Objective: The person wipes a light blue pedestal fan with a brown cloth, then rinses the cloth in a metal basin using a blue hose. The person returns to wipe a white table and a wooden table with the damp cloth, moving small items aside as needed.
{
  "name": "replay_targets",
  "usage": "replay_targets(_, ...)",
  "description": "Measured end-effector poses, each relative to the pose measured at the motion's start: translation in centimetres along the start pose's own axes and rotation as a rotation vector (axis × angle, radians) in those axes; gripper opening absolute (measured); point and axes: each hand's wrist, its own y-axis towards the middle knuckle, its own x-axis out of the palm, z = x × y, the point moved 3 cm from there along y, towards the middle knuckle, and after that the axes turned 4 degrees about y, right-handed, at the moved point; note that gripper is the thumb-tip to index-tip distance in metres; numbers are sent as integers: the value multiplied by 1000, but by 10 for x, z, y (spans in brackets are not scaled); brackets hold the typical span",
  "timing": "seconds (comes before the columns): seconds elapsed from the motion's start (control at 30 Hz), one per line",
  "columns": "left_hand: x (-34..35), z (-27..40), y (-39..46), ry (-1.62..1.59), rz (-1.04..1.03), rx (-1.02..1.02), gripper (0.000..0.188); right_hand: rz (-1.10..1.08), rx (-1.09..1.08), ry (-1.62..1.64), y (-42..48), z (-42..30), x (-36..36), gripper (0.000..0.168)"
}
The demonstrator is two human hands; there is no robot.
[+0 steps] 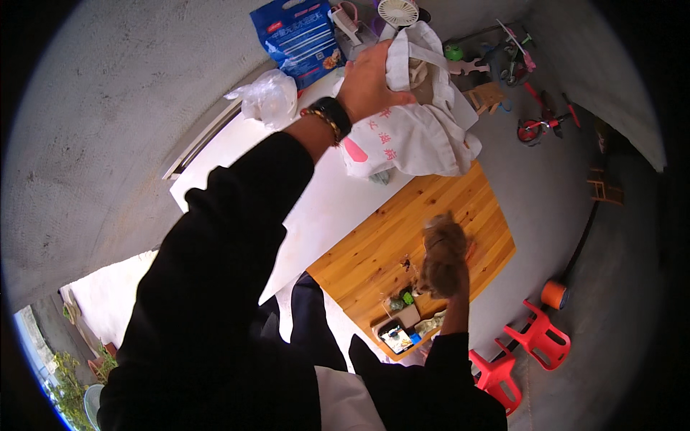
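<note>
My left hand [372, 81] grips the edge of a white cloth tote bag [415, 140] near its handles, the thumb lying on the front and the other fingers partly hidden. The bag bears pink print and slumps over the edge of a white tabletop [232, 161]. Above the wooden tabletop [372, 242], my right hand [459, 301] holds a brown fuzzy object [444, 253]. Motion blurs this object, and it hides most of the fingers. Dark crumbs [405, 264] lie on the wood to its left.
Behind the bag are a blue printed pouch [296, 40], a clear plastic bag [269, 99] and a small fan [398, 12]. A phone [396, 336] and a green item [407, 298] lie near the wood's front corner. Red plastic chairs [544, 336] and a child's bike [544, 124] stand right.
</note>
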Motion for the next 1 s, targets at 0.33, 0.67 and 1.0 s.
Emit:
replay_targets(0.33, -231, -59, -140, 59, -79, -245, 63, -228, -490, -1176, 38, 135, 191, 52)
replay_targets(0.67, -200, -54, -406, -136, -243, -888, 72, -104, -686, -2459, 104, 262, 288, 97)
replay_targets(1.0, -167, -37, -366, 33, -104, -816, 71, -75, -607, -2397, 169, 275, 352, 68)
